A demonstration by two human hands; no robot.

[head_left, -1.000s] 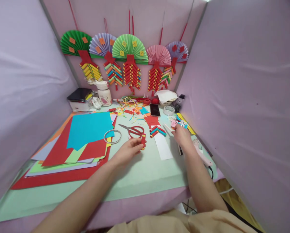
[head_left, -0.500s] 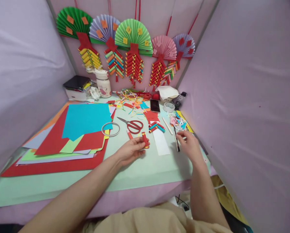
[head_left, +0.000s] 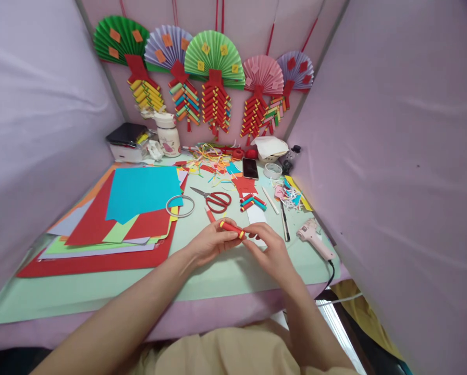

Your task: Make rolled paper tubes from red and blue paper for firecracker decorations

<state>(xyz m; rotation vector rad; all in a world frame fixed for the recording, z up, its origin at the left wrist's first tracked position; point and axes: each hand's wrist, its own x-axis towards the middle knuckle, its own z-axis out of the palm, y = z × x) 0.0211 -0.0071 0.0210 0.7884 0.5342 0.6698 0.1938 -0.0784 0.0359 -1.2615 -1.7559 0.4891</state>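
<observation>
A red paper roll with yellow bands at its ends (head_left: 232,229) lies tilted across the fingers of my left hand (head_left: 210,244), which is closed around it. At the roll's right end, the thumb and fingers of my right hand (head_left: 270,250) pinch it. Just beyond my hands, several red and blue paper rolls (head_left: 254,203) rest on a strip of white paper (head_left: 257,214), partly covered by my right hand. Red-handled scissors (head_left: 218,202) lie behind my left hand, and a red pencil-like stick (head_left: 209,214) is close to its fingers.
A pink glue gun (head_left: 315,239) sits at the right, its cord over the edge. Coloured paper sheets (head_left: 143,192) are stacked left with a grey ring (head_left: 180,214) on them. A phone (head_left: 250,169), tape roll (head_left: 272,171), scraps (head_left: 206,159) and bottle (head_left: 168,138) stand farther back.
My right hand has come left from beside the dark-tipped stick to the roll's end. The roll has turned from upright to nearly level. The glue gun is now uncovered.
</observation>
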